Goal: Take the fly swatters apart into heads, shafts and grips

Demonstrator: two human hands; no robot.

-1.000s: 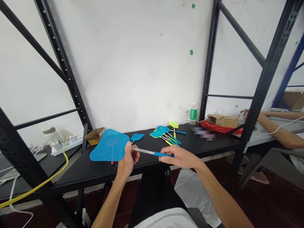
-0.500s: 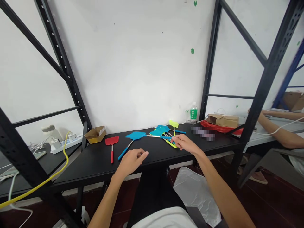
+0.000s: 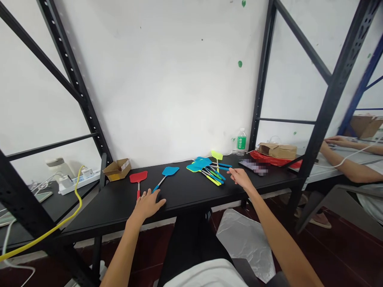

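My left hand [image 3: 148, 205] is over the front part of the table with its fingers spread. Its fingertips reach the handle ends of a blue fly swatter [image 3: 170, 171] and a red fly swatter [image 3: 139, 176]; whether they touch is hard to tell. To the right, my right hand [image 3: 241, 178] is closed at the handle end of another blue fly swatter [image 3: 203, 162], whose head lies on a pile of swatters. Yellow-green handles [image 3: 213, 180] and more blue ones fan out from that pile. A yellow-green fly swatter [image 3: 217, 155] lies behind it.
An open cardboard box [image 3: 117, 170] stands at the table's left. At the back right are a water bottle [image 3: 241, 142], a partly blurred phone [image 3: 251, 166] and a brown package [image 3: 277, 150] on red plastic. Black rack posts [image 3: 321, 123] flank the table. Another person's arm [image 3: 341, 162] is at far right.
The blue swatter in my right hand has moved right, onto the pile. My left hand has shifted left and its fingers have spread towards the separate blue and red swatters.
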